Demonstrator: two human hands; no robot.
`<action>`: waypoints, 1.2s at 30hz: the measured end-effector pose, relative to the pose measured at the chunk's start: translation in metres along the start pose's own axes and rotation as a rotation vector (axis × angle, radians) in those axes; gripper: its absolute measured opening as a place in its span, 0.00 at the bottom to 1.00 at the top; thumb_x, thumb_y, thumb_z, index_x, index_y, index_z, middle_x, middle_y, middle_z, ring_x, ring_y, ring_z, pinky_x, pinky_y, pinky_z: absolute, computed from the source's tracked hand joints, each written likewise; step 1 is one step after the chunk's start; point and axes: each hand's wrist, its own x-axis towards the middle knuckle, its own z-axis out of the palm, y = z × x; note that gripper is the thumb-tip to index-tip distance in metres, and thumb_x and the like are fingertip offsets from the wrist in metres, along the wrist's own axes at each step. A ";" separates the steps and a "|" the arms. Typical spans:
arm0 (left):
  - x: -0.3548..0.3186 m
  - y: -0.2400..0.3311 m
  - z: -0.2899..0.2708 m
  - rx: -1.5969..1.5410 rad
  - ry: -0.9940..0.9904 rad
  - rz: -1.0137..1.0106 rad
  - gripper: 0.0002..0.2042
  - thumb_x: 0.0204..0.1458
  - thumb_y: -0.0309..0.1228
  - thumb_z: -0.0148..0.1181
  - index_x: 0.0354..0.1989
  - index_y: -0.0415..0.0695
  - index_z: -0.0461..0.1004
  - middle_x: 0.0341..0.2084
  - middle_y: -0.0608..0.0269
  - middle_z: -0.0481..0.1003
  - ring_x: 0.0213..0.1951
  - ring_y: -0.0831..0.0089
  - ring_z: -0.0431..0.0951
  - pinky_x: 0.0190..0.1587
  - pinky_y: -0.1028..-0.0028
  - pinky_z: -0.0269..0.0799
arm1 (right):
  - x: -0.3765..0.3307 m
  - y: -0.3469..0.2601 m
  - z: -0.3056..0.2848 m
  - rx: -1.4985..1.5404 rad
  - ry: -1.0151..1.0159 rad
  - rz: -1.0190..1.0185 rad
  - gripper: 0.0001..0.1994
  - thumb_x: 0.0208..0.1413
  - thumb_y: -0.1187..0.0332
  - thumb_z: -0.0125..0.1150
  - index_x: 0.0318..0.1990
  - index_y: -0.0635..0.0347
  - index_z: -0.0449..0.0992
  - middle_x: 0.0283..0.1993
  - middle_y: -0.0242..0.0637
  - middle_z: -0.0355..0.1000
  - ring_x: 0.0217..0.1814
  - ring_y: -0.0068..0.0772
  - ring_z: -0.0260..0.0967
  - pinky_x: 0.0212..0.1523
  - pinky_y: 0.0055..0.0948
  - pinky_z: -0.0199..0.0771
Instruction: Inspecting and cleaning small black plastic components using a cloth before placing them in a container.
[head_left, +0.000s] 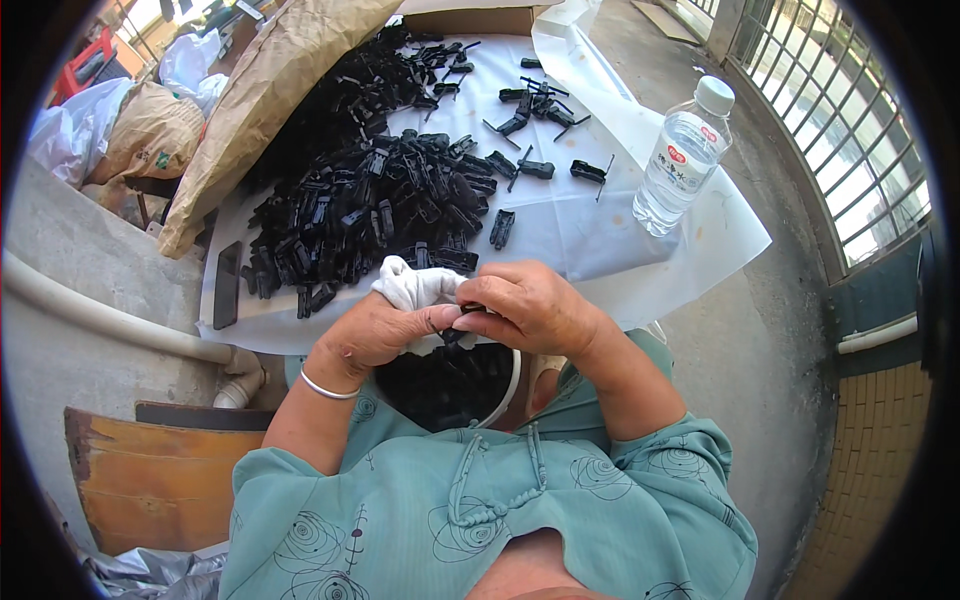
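Observation:
My left hand [375, 328], with a silver bangle at the wrist, is closed just beyond my lap. White cloth [420, 286] covers its fingers. Against it, my right hand [530, 308] pinches with thumb and fingers. Between the two hands is a small black plastic part [452, 333], mostly hidden by the fingers. Directly below them, a white-rimmed bucket [516, 378] holds many similar black pieces [450, 385]. Just past my hands, a big heap of black plastic clip-like parts [370, 200] lies on the white sheet [590, 240].
A water bottle [683, 155] stands at the right of the sheet. Several loose black parts [535, 110] lie farther back. A dark flat phone-like slab [228, 285] lies at the left edge, near brown paper [270, 110]. A white pipe [110, 312] runs at left; a barred window [850, 120] is at right.

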 end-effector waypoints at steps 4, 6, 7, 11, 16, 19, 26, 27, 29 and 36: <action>0.010 -0.012 0.010 -0.223 0.178 0.124 0.10 0.53 0.29 0.55 0.43 0.39 0.69 0.32 0.67 0.71 0.33 0.85 0.70 0.31 0.85 0.67 | 0.008 -0.008 0.002 -0.019 0.122 0.066 0.12 0.42 0.74 0.65 0.35 0.61 0.71 0.22 0.36 0.64 0.19 0.34 0.62 0.19 0.29 0.62; 0.026 -0.022 0.021 -0.162 0.299 0.243 0.10 0.54 0.28 0.53 0.44 0.39 0.68 0.32 0.66 0.71 0.32 0.85 0.70 0.30 0.85 0.68 | 0.005 -0.011 0.008 -0.092 0.139 0.047 0.13 0.41 0.74 0.65 0.36 0.61 0.71 0.22 0.35 0.64 0.19 0.33 0.62 0.19 0.28 0.62; 0.029 -0.024 0.023 -0.095 0.417 0.359 0.10 0.55 0.27 0.52 0.45 0.39 0.68 0.32 0.66 0.71 0.31 0.85 0.70 0.28 0.84 0.68 | 0.003 -0.011 0.013 -0.166 0.161 0.029 0.13 0.41 0.74 0.65 0.36 0.62 0.70 0.21 0.34 0.64 0.19 0.32 0.61 0.19 0.27 0.62; 0.026 -0.017 0.027 0.060 0.349 0.312 0.12 0.54 0.25 0.51 0.47 0.38 0.65 0.32 0.66 0.71 0.30 0.84 0.69 0.29 0.83 0.69 | 0.000 -0.001 0.014 -0.011 0.402 0.517 0.09 0.45 0.72 0.65 0.26 0.62 0.68 0.17 0.30 0.61 0.19 0.20 0.56 0.18 0.23 0.57; 0.023 -0.017 0.025 0.143 0.437 0.277 0.13 0.51 0.21 0.52 0.46 0.36 0.66 0.31 0.64 0.71 0.26 0.85 0.69 0.25 0.83 0.68 | 0.001 0.006 0.004 0.205 0.218 0.706 0.12 0.53 0.67 0.59 0.24 0.63 0.66 0.18 0.31 0.60 0.20 0.20 0.53 0.21 0.21 0.58; 0.032 -0.021 0.024 0.310 0.550 0.437 0.14 0.50 0.20 0.51 0.47 0.35 0.65 0.30 0.64 0.71 0.24 0.86 0.68 0.24 0.84 0.67 | 0.001 0.004 0.000 0.224 0.176 0.623 0.13 0.57 0.64 0.53 0.24 0.63 0.67 0.18 0.31 0.60 0.21 0.19 0.52 0.23 0.22 0.58; 0.032 -0.027 0.029 0.685 0.675 0.588 0.14 0.44 0.23 0.55 0.41 0.33 0.71 0.33 0.50 0.74 0.34 0.64 0.76 0.39 0.72 0.71 | -0.005 0.008 0.016 0.332 0.087 0.712 0.13 0.59 0.66 0.49 0.25 0.64 0.69 0.19 0.26 0.61 0.24 0.16 0.54 0.25 0.21 0.59; 0.034 -0.025 0.030 0.794 0.670 0.701 0.14 0.44 0.23 0.55 0.41 0.34 0.71 0.33 0.49 0.74 0.34 0.61 0.76 0.39 0.72 0.71 | -0.008 0.010 0.021 0.409 0.159 0.710 0.13 0.60 0.66 0.48 0.26 0.64 0.69 0.20 0.24 0.61 0.24 0.15 0.54 0.25 0.21 0.59; 0.034 -0.022 0.030 0.857 0.691 0.708 0.14 0.44 0.22 0.54 0.42 0.34 0.70 0.32 0.48 0.74 0.34 0.57 0.76 0.39 0.71 0.71 | -0.008 0.015 0.029 0.369 0.217 0.653 0.13 0.60 0.66 0.47 0.27 0.63 0.71 0.20 0.19 0.61 0.23 0.13 0.53 0.23 0.18 0.57; 0.035 -0.029 0.024 0.914 0.692 0.773 0.13 0.46 0.23 0.54 0.42 0.36 0.68 0.30 0.53 0.72 0.32 0.63 0.74 0.38 0.72 0.70 | -0.002 0.013 0.026 0.550 0.221 0.797 0.13 0.59 0.66 0.49 0.24 0.62 0.69 0.17 0.24 0.58 0.21 0.15 0.51 0.21 0.22 0.57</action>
